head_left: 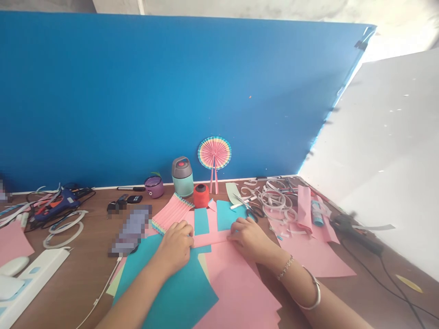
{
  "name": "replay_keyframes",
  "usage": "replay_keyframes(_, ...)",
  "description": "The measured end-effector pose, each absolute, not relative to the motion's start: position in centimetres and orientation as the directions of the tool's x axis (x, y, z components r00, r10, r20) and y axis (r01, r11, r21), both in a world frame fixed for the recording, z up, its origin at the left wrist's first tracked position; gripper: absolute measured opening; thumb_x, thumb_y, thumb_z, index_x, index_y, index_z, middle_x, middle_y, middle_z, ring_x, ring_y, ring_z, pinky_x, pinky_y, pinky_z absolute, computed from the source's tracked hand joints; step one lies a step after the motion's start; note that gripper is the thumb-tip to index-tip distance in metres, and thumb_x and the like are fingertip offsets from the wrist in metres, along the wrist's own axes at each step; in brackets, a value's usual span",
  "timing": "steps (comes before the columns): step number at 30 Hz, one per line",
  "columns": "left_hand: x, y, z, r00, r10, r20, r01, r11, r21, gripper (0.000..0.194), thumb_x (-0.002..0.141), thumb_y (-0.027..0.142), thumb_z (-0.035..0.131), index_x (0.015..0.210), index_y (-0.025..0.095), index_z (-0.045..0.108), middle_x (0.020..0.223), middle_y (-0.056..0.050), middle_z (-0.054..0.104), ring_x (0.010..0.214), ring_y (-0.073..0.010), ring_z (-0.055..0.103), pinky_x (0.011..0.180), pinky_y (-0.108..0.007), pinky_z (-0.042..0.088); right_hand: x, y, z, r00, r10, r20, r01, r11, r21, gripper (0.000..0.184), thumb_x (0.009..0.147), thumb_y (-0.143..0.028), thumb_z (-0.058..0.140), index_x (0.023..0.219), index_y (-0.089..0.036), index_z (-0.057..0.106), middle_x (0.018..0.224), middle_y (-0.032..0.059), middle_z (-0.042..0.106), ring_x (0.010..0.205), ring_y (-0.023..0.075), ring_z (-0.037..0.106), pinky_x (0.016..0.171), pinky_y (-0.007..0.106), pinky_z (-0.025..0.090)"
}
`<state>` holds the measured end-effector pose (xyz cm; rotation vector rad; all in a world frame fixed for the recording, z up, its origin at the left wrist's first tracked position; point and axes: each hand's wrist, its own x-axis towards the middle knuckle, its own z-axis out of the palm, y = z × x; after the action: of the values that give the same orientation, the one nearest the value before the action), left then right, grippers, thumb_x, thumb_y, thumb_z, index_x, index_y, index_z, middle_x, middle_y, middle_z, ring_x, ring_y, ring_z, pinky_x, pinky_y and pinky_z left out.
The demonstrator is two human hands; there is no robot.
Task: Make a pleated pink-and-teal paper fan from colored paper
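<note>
A folded pink paper strip [211, 238] stretches between my two hands over the table. My left hand [178, 242] pinches its left end with curled fingers, and my right hand [248, 237] grips the right end. Beneath lie teal paper sheets [171, 292] and pink paper sheets [240, 292]. Just beyond my left hand rests a pleated pink paper piece [173, 212] with a coloured edge. Black-handled scissors [253, 211] lie past my right hand, near a teal sheet [229, 214]. A finished round paper fan [214, 153] with two pink sticks leans against the blue board.
A red thread spool [201, 196], a teal flask [183, 178] and a purple cup [154, 186] stand at the back. On the left are a phone [132, 230], a blue glue gun [61, 203] and a white power strip [34, 288]. Curled white strips [274, 198] and pink scraps sit right.
</note>
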<state>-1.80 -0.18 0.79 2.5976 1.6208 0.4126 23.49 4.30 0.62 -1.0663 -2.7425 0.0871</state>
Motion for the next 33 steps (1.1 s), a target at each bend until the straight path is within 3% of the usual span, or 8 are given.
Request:
replay_keyframes(6, -1.6, -0.2, 0.6, 0.333, 0.834, 0.439, 0.856, -0.463, 0.231, 0.033, 0.071, -0.001, 0.038, 0.064, 0.02, 0.063, 0.073, -0.005, 0.06, 0.075, -0.0194, 0.05, 0.066, -0.033, 0.038, 23.3, 4.6, 0.5, -0.723, 0.669, 0.173, 0.667, 0.741, -0.081, 0.025, 0.078, -0.005, 0.046, 0.065, -0.018, 0.063, 0.069, 0.0059, 0.06, 0.072, 0.0173, 0.046, 0.063, 0.032, 0.025)
replay_keyframes(9, -1.2, -0.5, 0.1, 0.323, 0.788, 0.524, 0.787, -0.532, 0.314, 0.032, 0.071, 0.003, 0.038, 0.064, 0.021, 0.064, 0.065, -0.004, 0.06, 0.068, -0.018, 0.052, 0.062, -0.031, 0.039, 23.4, 4.8, 0.1, -0.672, 0.699, 0.245, 0.658, 0.716, -0.236, 0.023, 0.08, -0.01, 0.049, 0.074, -0.02, 0.068, 0.07, 0.0052, 0.064, 0.073, 0.0181, 0.051, 0.066, 0.032, 0.031)
replay_keyframes(11, -0.8, -0.7, -0.2, 0.322, 0.818, 0.476, 0.738, -0.532, 0.415, 0.033, 0.071, 0.006, 0.038, 0.067, 0.021, 0.067, 0.063, -0.003, 0.063, 0.064, -0.0169, 0.055, 0.061, -0.029, 0.041, 23.3, 4.9, -0.2, -0.603, 0.734, 0.313, 0.597, 0.675, -0.434, 0.02, 0.082, -0.015, 0.051, 0.081, -0.022, 0.07, 0.075, 0.0044, 0.067, 0.076, 0.0184, 0.056, 0.071, 0.033, 0.038)
replay_keyframes(14, 0.0, -0.8, -0.7, 0.269, 0.934, 0.237, 0.669, -0.358, 0.652, 0.034, 0.076, 0.014, 0.041, 0.088, 0.019, 0.072, 0.068, -0.002, 0.068, 0.06, -0.0157, 0.059, 0.059, -0.027, 0.044, 23.0, 4.7, -0.3, -0.503, 0.796, 0.337, 0.444, 0.573, -0.689, 0.017, 0.083, -0.021, 0.054, 0.084, -0.023, 0.071, 0.081, 0.0041, 0.07, 0.079, 0.0182, 0.06, 0.074, 0.032, 0.045)
replay_keyframes(17, 0.8, -0.4, -0.7, 0.18, 0.983, 0.031, 0.519, -0.122, 0.846, 0.036, 0.083, 0.034, 0.046, 0.102, 0.014, 0.068, 0.068, -0.003, 0.069, 0.054, -0.0149, 0.059, 0.055, -0.026, 0.046, 22.3, 4.1, -0.2, -0.489, 0.81, 0.324, 0.34, 0.519, -0.784, 0.015, 0.083, -0.021, 0.057, 0.083, -0.022, 0.071, 0.08, 0.0037, 0.07, 0.079, 0.0174, 0.061, 0.073, 0.03, 0.047)
replay_keyframes(23, 1.7, 0.0, -0.2, 0.046, 0.999, -0.005, 0.181, -0.003, 0.983, 0.039, 0.073, 0.049, 0.058, 0.086, 0.013, 0.068, 0.081, -0.008, 0.072, 0.064, -0.0175, 0.064, 0.051, -0.024, 0.046, 21.3, 3.3, -0.6, -0.6, 0.7, 0.388, 0.332, 0.659, -0.675, 0.015, 0.086, -0.021, 0.055, 0.094, -0.023, 0.068, 0.086, 0.0033, 0.07, 0.084, 0.0175, 0.061, 0.082, 0.034, 0.045)
replay_keyframes(27, 1.8, 0.0, -0.3, -0.023, 0.999, 0.038, 0.216, -0.032, 0.976, 0.031, 0.074, 0.045, 0.058, 0.069, 0.015, 0.067, 0.071, -0.006, 0.072, 0.07, -0.0207, 0.065, 0.057, -0.025, 0.048, 21.2, 3.3, -1.1, -0.683, 0.643, 0.348, 0.367, 0.713, -0.598, 0.02, 0.087, -0.019, 0.053, 0.103, -0.023, 0.064, 0.099, 0.0047, 0.065, 0.09, 0.0172, 0.06, 0.083, 0.032, 0.045)
replay_keyframes(33, 1.0, 0.4, -0.2, -0.166, 0.984, 0.057, 0.228, -0.018, 0.973, 0.031, 0.076, 0.044, 0.052, 0.071, 0.016, 0.066, 0.067, -0.003, 0.07, 0.063, -0.0195, 0.064, 0.054, -0.026, 0.048, 21.3, 3.2, -0.6, -0.647, 0.726, 0.233, 0.542, 0.652, -0.53, 0.04, 0.083, -0.022, 0.056, 0.123, -0.022, 0.052, 0.116, 0.009, 0.059, 0.106, 0.0219, 0.055, 0.089, 0.035, 0.044)
